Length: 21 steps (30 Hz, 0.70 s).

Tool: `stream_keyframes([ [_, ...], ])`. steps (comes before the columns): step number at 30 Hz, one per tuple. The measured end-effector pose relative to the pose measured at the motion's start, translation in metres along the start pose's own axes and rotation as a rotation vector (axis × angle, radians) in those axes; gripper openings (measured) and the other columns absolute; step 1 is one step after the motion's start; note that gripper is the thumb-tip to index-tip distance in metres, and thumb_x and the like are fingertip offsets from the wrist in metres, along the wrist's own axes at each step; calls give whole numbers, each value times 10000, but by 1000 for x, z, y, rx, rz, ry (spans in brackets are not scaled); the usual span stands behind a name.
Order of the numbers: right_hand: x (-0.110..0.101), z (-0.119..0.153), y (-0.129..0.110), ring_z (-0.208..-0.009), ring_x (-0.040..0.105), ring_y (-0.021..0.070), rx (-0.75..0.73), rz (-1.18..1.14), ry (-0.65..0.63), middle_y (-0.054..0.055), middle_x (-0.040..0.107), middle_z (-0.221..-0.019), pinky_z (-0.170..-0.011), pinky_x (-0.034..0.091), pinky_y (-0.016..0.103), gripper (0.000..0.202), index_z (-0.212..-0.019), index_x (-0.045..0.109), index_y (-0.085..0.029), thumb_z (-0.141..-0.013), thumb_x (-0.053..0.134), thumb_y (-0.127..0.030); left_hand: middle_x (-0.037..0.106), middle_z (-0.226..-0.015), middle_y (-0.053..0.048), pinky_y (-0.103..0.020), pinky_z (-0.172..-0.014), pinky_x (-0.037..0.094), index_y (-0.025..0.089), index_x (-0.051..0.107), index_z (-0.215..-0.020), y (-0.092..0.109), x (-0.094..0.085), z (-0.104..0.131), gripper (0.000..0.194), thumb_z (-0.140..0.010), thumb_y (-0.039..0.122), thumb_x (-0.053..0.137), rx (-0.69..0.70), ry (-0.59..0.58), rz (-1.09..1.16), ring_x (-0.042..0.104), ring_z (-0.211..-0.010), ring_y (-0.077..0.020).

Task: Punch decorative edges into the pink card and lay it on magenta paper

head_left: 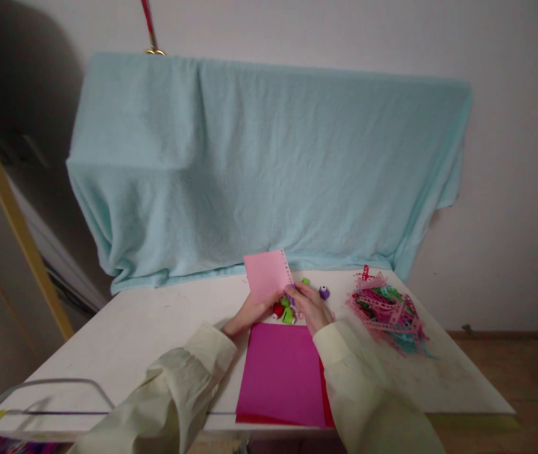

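Note:
My left hand (260, 309) is closed on the lower edge of a pink paper sheet (265, 274), which is tilted up above the table. A row of small holes runs down the sheet's right edge. At that edge's lower end, my right hand (310, 304) is closed around a small purple paper punch (290, 289), mostly hidden by the fingers. Beneath and between the hands lie several small punches, among them a green punch (288, 315) and a red punch (277, 310). Another purple punch (324, 292) lies to the right of my right hand.
A stack of magenta paper (282, 375), with red sheets under it, lies at the table's front edge. On the right is a tangled heap of punched paper strips (389, 312). A light blue cloth (269, 170) hangs behind the white table (155, 321). A grey cable (61, 381) curves at front left.

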State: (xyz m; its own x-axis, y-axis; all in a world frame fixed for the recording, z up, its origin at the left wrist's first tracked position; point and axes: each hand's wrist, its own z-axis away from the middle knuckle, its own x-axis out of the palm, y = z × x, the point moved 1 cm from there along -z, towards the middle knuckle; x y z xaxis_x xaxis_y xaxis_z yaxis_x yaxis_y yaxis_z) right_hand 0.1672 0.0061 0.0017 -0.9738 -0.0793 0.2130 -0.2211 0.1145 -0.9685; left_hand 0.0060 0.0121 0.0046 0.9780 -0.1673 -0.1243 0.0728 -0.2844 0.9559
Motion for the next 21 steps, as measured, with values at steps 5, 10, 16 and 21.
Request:
stream_keyframes([
  [5, 4, -2, 0, -424, 383, 60, 1, 0, -61, -52, 512, -547, -369, 232, 184, 331, -862, 650, -158, -705, 737, -435, 695, -994, -94, -320, -842, 459, 165, 659, -992, -6, -2, -3, 401, -807, 514, 588, -13, 114, -11, 619, -891, -212],
  [10, 6, -2, 0, -420, 406, 73, 18, -50, -33, -40, 540, -572, -363, 234, 183, 375, -929, 635, -167, -713, 724, -461, 664, -737, -45, -289, -694, 453, 152, 675, -843, -10, -9, -6, 414, -789, 553, 585, -63, 207, -27, 586, -661, -168],
  [16, -4, -7, 10, -405, 434, 102, 99, -116, 28, -15, 557, -542, -349, 257, 194, 423, -884, 625, -185, -822, 543, -595, 604, -676, -3, -254, -630, 438, 166, 661, -841, -14, -15, -12, 432, -844, 566, 498, -62, 238, -26, 557, -588, -134],
  [21, -9, -15, 13, -437, 507, 140, 193, -222, 42, 46, 640, -612, -361, 306, 221, 565, -872, 623, -180, -845, 384, -691, 590, -672, 1, -249, -621, 435, 167, 659, -848, -17, -17, -14, 419, -852, 553, 495, -50, 239, -30, 551, -580, -132],
])
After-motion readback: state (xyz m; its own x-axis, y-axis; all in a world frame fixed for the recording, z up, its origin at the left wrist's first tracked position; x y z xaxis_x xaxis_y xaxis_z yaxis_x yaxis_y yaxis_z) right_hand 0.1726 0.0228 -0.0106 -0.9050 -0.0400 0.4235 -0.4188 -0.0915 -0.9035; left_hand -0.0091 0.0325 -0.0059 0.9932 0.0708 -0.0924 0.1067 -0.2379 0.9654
